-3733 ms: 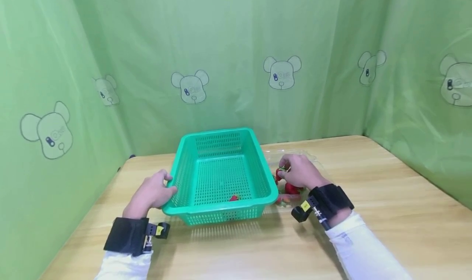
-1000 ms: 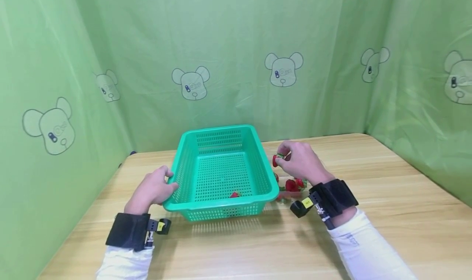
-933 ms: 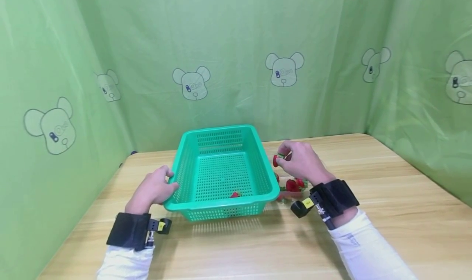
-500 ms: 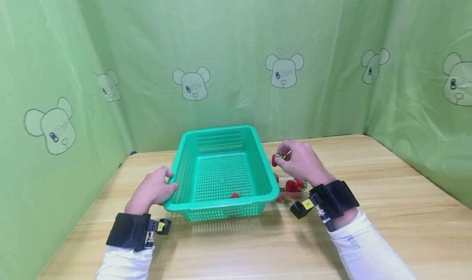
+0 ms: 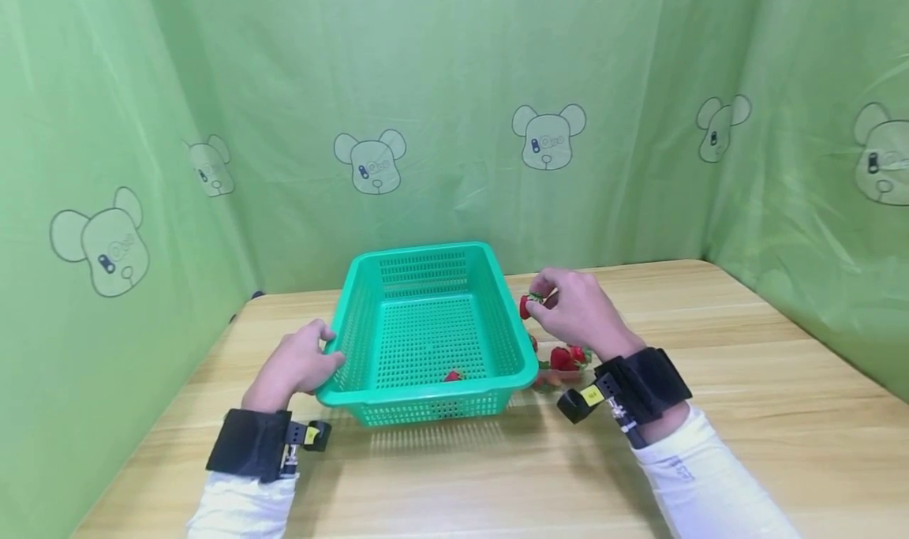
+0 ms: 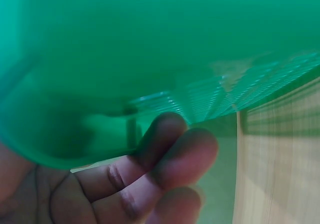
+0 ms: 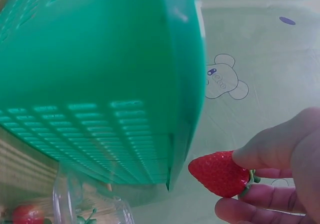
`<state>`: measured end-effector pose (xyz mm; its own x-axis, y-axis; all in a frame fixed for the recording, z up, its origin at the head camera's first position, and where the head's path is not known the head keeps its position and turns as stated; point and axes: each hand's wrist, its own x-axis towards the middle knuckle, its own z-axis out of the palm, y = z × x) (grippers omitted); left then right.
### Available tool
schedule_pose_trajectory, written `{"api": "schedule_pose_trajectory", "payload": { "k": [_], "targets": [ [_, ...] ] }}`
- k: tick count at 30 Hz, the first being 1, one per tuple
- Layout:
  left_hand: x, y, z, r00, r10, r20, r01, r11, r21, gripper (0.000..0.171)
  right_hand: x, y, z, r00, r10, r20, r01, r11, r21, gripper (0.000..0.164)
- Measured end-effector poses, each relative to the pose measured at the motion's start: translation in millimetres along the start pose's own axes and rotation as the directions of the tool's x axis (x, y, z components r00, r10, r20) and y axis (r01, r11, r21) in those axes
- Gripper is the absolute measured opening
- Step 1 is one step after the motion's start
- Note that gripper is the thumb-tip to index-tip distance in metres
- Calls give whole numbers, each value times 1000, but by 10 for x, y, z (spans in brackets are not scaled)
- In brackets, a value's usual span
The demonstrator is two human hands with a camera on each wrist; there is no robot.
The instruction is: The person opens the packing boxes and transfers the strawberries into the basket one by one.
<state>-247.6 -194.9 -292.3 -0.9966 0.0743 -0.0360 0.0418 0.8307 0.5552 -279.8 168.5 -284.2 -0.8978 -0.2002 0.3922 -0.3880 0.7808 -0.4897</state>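
My left hand (image 5: 294, 361) grips the left rim of a teal plastic basket (image 5: 426, 394), its fingers curled under the edge in the left wrist view. One strawberry (image 5: 452, 376) shows inside the basket, near the front wall. Just outside the right rim, my right hand (image 5: 578, 308) pinches another strawberry (image 7: 218, 174) between thumb and fingers. Its leafy end is toward the palm and its tip points at the basket. Below this hand is a clear plastic container (image 5: 561, 376) with several strawberries (image 5: 562, 358), partly hidden by the basket and hand.
The basket and container stand on a wooden table (image 5: 454, 484). Behind and at both sides hangs a green curtain (image 5: 454, 192) printed with bear heads. The basket's raised wall (image 7: 115, 109) lies between my right hand and the basket floor.
My right hand has lifted the strawberry up from the container, and over the last second has edged slightly left toward the basket rim. The left hand has kept its grip.
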Motion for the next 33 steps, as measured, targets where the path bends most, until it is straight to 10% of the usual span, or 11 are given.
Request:
{"api": "schedule_pose_trajectory", "payload": {
  "k": [33],
  "targets": [
    [5,-6,6,1000,9,-2,-9,1000,-16,40,-30,-177,85,993,-114,-41,115,993,37,9]
  ]
}}
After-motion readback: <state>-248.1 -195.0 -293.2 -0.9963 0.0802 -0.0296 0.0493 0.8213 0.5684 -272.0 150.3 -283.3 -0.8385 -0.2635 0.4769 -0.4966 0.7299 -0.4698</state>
